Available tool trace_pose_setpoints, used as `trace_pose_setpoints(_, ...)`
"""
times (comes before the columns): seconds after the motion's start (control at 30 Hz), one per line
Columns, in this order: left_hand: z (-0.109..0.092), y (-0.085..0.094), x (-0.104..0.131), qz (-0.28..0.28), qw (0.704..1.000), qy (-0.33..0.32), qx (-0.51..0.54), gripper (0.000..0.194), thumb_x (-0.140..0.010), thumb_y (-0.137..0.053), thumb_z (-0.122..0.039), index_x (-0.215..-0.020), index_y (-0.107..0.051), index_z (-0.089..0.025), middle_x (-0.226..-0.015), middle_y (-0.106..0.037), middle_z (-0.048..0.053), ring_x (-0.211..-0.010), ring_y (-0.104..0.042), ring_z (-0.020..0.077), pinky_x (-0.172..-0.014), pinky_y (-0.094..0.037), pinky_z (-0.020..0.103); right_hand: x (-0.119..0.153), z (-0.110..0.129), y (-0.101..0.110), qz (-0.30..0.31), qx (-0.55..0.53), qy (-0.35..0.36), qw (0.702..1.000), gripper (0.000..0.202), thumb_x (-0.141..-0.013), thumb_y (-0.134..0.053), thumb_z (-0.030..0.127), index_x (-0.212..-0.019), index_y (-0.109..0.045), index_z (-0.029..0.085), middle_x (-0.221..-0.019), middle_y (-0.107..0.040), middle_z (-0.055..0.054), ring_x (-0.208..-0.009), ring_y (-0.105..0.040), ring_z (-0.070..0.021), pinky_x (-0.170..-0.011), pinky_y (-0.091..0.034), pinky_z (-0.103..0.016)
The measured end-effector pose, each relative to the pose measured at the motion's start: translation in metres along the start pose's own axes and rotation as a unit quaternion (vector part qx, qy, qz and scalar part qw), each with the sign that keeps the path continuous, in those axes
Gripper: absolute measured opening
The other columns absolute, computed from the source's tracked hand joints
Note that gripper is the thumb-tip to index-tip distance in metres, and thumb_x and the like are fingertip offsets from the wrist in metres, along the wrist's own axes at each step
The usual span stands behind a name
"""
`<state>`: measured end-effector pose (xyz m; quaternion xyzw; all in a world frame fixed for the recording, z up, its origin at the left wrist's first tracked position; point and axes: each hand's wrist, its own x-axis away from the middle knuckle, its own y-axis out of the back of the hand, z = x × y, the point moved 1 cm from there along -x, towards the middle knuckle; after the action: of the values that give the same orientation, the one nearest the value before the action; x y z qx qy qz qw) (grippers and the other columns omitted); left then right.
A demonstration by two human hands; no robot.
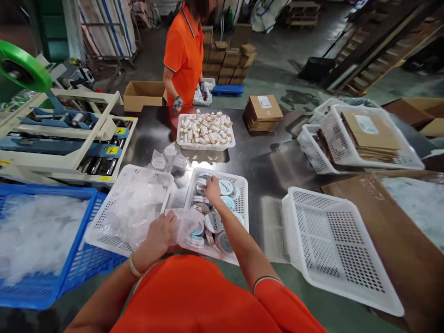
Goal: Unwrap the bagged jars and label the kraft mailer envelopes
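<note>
My left hand (160, 234) is closed on the edge of a clear bubble bag (187, 223), which lies over the near left corner of a white plastic tray (244, 196). Round flat cases (214, 222), white, pale blue and grey, some with black lettering, fill that tray. Toward its far left corner my right hand (212, 190) reaches down, fingers curled round one of the cases; the fingertips are partly hidden. Left of this tray, another white basket (95, 231) holds a heap of clear bags (142, 203). Several wrapped round pieces (169, 158) lie behind it on the metal table.
A co-worker in orange (185, 55) stands across the table by a tray of small white-and-gold boxes (206, 132). Stacked cardboard (262, 111) is at the back right. A white basket (342, 245) stands right, a blue crate (78, 249) left, beside a roller machine (69, 138).
</note>
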<state>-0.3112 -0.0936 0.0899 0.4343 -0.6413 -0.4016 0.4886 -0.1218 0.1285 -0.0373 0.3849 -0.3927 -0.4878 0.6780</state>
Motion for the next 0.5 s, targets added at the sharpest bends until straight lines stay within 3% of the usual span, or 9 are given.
trace_pose_setpoints(0.1, 0.003, 0.003, -0.004, 0.004, 1.000, 0.017, 0.004, 0.035, -0.089, -0.058, -0.004, -0.118, -0.067, -0.022, -0.128, -0.068, 0.013, -0.108, -0.068, 0.0300, -0.078, -0.057, 0.036, -0.013, -0.004, 0.006, -0.016, 0.021, 0.075, 0.997, 0.032, -0.086, -0.062, 0.012, -0.118, -0.062, 0.015, -0.149, -0.051, -0.019, -0.137, -0.044, -0.0319, -0.108, -0.047, -0.043)
trace_pose_setpoints(0.17, 0.005, 0.003, -0.009, -0.007, 0.999, 0.039, 0.012, 0.046, -0.085, -0.067, -0.009, -0.129, -0.062, -0.022, -0.140, -0.063, 0.014, -0.116, -0.066, 0.0315, -0.080, -0.058, 0.036, -0.019, -0.003, 0.004, -0.016, 0.021, 0.096, 0.995, 0.040, -0.085, -0.061, 0.010, -0.124, -0.059, 0.014, -0.150, -0.049, -0.022, -0.137, -0.042, -0.0336, -0.107, -0.047, -0.045)
trace_pose_setpoints(0.27, 0.013, 0.003, -0.023, -0.043, 0.996, 0.065, 0.043, 0.062, -0.082, -0.069, -0.009, -0.141, -0.054, -0.019, -0.148, -0.056, 0.016, -0.122, -0.064, 0.0329, -0.086, -0.060, 0.039, -0.022, -0.001, -0.004, -0.017, -0.017, 0.055, 0.998, 0.045, -0.084, -0.062, 0.009, -0.128, -0.054, 0.011, -0.144, -0.051, -0.024, -0.130, -0.045, -0.0342, -0.106, -0.045, -0.045)
trace_pose_setpoints(0.37, 0.026, 0.005, -0.043, -0.111, 0.984, 0.068, 0.120, 0.063, -0.080, -0.061, -0.002, -0.141, -0.054, -0.016, -0.145, -0.056, 0.016, -0.123, -0.064, 0.0307, -0.099, -0.059, 0.041, -0.022, -0.002, -0.007, -0.014, -0.044, 0.015, 0.999, 0.040, -0.080, -0.069, 0.014, -0.117, -0.055, 0.010, -0.133, -0.053, -0.023, -0.125, -0.048, -0.0342, -0.105, -0.043, -0.044)
trace_pose_setpoints(0.5, 0.045, 0.009, -0.073, -0.195, 0.941, 0.074, 0.266, 0.063, -0.073, -0.051, 0.008, -0.131, -0.063, -0.015, -0.132, -0.063, 0.014, -0.112, -0.067, 0.0257, -0.102, -0.058, 0.040, -0.007, -0.003, 0.016, -0.020, -0.095, 0.003, 0.995, 0.037, -0.073, -0.078, 0.028, -0.100, -0.055, 0.018, -0.109, -0.062, -0.013, -0.102, -0.056, -0.0288, -0.092, -0.049, -0.041)
